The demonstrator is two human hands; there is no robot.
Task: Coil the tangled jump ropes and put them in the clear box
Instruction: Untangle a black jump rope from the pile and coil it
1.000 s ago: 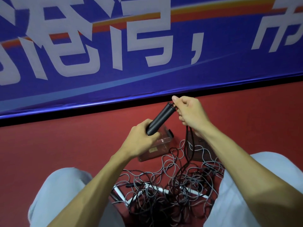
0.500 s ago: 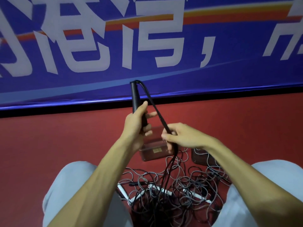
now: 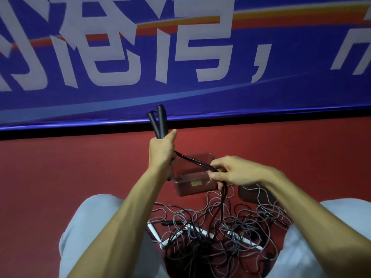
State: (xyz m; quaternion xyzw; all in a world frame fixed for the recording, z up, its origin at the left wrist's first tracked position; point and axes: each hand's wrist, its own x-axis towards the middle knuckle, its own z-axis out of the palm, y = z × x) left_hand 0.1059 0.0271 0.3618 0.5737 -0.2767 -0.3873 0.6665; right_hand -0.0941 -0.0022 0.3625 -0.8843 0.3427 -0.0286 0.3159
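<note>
Both black handles (image 3: 158,121) now stand together in the left hand (image 3: 161,151), which held only one half a second ago; its fingers are wrapped tight round them. At its 4 o'clock, the right hand (image 3: 239,171) pinches the doubled black rope (image 3: 192,160). Behind the hands, the clear box (image 3: 184,187) sits on the red floor (image 3: 80,177), with the tangled ropes (image 3: 210,233) at its 6 o'clock.
</note>
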